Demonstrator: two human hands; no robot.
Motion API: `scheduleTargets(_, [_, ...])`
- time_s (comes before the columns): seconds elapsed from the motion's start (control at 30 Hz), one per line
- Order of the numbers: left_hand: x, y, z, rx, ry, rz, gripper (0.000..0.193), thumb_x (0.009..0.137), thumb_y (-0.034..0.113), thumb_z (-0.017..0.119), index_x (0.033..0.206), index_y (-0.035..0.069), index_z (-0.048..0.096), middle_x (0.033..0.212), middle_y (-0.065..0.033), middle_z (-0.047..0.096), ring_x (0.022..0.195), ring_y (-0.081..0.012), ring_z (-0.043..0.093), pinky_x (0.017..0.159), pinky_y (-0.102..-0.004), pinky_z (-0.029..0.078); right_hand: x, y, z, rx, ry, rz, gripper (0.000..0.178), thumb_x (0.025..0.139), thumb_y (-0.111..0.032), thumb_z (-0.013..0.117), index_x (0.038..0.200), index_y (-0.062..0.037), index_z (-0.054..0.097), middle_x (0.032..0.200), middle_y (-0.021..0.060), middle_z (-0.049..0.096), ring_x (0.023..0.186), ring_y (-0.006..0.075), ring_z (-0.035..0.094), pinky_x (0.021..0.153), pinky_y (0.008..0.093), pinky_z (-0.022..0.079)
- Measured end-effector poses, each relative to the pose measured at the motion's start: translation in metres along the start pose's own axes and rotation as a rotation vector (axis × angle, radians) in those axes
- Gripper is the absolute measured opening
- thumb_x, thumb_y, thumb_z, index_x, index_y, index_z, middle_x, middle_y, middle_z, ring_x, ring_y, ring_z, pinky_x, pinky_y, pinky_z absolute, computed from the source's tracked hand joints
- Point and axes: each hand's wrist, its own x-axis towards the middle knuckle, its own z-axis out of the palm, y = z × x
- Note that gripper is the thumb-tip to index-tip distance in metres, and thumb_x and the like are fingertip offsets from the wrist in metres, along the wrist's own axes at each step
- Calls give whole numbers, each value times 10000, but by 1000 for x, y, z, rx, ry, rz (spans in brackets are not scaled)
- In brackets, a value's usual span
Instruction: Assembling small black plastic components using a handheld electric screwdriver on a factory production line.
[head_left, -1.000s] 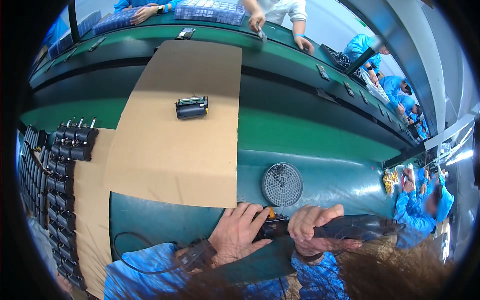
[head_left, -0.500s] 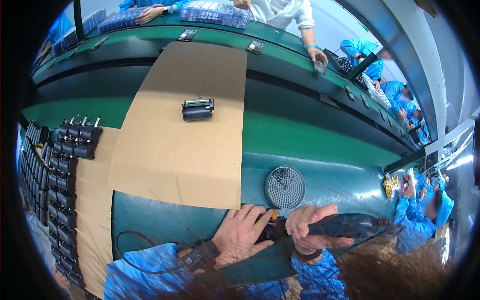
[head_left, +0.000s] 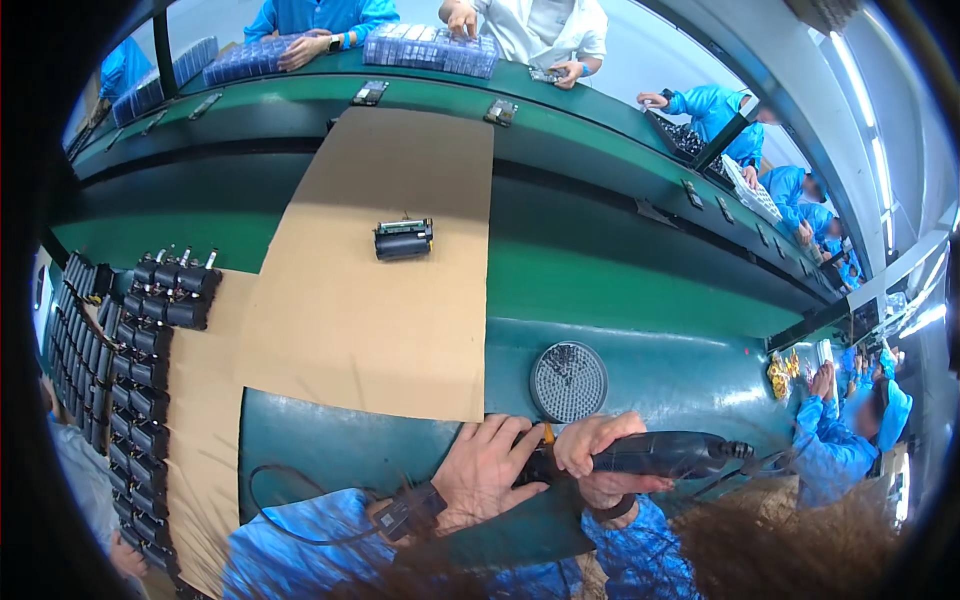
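Note:
My right hand point(head_left: 598, 448) is wrapped around a black electric screwdriver point(head_left: 670, 454), which lies nearly level with its cord end to the right. Its tip points left, toward a small black assembly point(head_left: 541, 466) with a yellow bit on top. My left hand point(head_left: 482, 468) presses that assembly from the left, fingers over its edge and thumb below; most of it is hidden by both hands. Just beyond them stands a round grey tray point(head_left: 533, 386) with a grid of holes and small dark pieces, likely screws. A similar black assembly with a green circuit board point(head_left: 404, 239) rests on the cardboard point(head_left: 370, 330).
Rows of black assemblies point(head_left: 140, 400) line the left side on cardboard. A green conveyor point(head_left: 600, 130) carrying circuit boards runs across the far side, with co-workers in blue and white behind it. Yellow parts point(head_left: 780, 374) lie at right near another worker. A cable loops by my left wrist.
My right hand and the screwdriver have shifted slightly left, closer to my left hand. Across the conveyor, the worker in white has drawn a circuit board back to the left. The view has tilted slightly.

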Motion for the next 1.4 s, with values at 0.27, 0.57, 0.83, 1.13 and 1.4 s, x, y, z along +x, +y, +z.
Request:
scheduleTargets(0.27, [2,5,-1,43,-27,-4,747,824,453,797,1404,38,575,1278,-89,558,1218,-270,513,1014,-419,414,8,-29,-7,25,176,-137,864,816,-928,395,947,-78,481,592,40,511,455,169,498,433,316,449])
scheduleTargets(0.57, [-1,16,-16,-240,72,24,581,803,352,854,1276,79,656,1254,-73,593,1197,-282,547,1008,-419,424,9,-74,-69,-74,270,-218,811,862,-903,376,953,-103,475,563,16,462,413,139,445,401,292,404])
scheduleTargets(0.83, [-47,57,-119,323,-123,-292,553,791,382,820,1237,126,616,1304,-88,546,1227,-315,552,978,-461,506,-5,-86,-98,-31,265,-263,738,924,-839,390,957,-105,461,553,5,438,384,121,411,372,262,366])
scheduleTargets(1.13, [-98,32,-62,419,-156,-239,599,832,262,789,1387,244,565,1436,-170,460,1288,-384,516,990,-472,531,-7,-75,-96,134,435,-268,653,970,-738,478,987,-86,451,599,8,446,396,104,416,368,237,378])
scheduleTargets(1.4, [-174,4,-186,348,397,-691,652,791,292,854,1348,93,578,1263,-196,553,1166,-394,594,987,-463,519,-12,-86,-99,202,422,-124,751,879,-832,508,972,-93,604,642,71,534,486,189,483,468,305,389])
